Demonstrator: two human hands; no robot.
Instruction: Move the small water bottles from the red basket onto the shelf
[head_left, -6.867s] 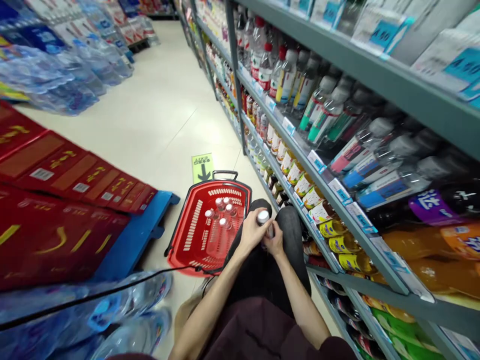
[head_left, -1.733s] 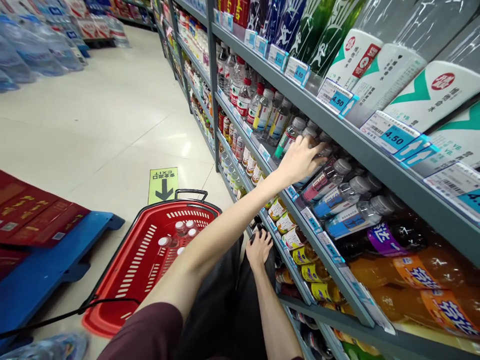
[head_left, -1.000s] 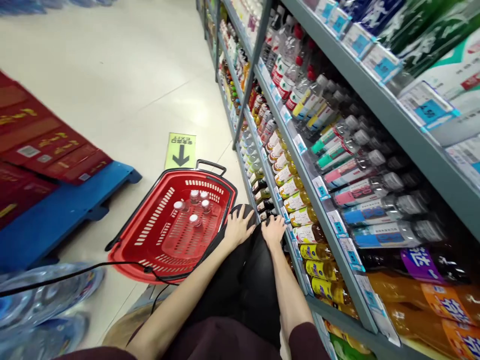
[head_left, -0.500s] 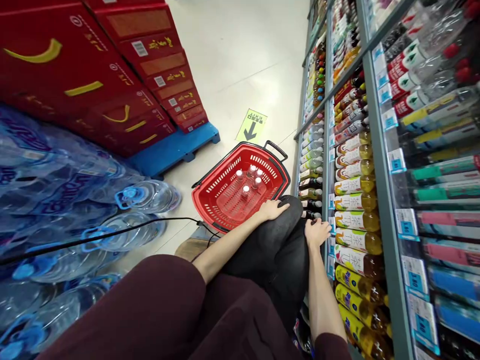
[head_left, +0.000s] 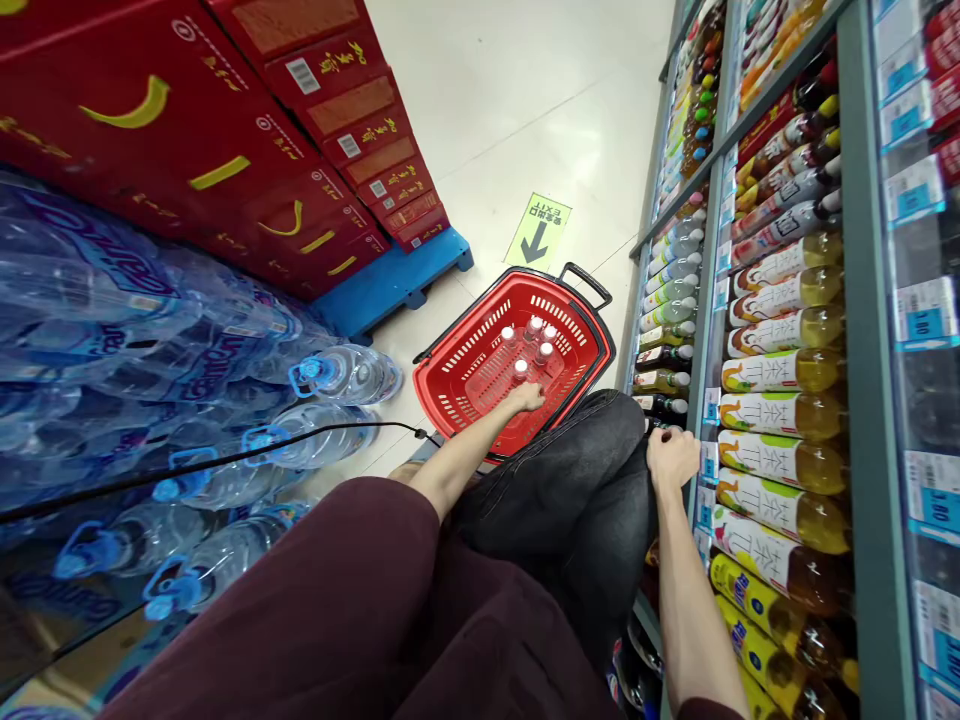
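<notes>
Left hand [head_left: 527,398] reaching into the red slotted plastic basket [head_left: 457,365], fingers loosely spread just beside a white-capped bottle [head_left: 520,368], nothing gripped. Four more caps clustered behind, bottle bodies hard to make out. Right hand [head_left: 672,457] curled on a dark-trousered knee right of the basket, against the grey metal shelf [head_left: 862,300]. Glossy pale floor [head_left: 525,90] beneath the basket.

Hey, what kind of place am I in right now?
Most likely a supermarket drinks aisle: shelves of bottled tea with price tags, a red shopping basket on the floor, and stacked water jugs.
</notes>
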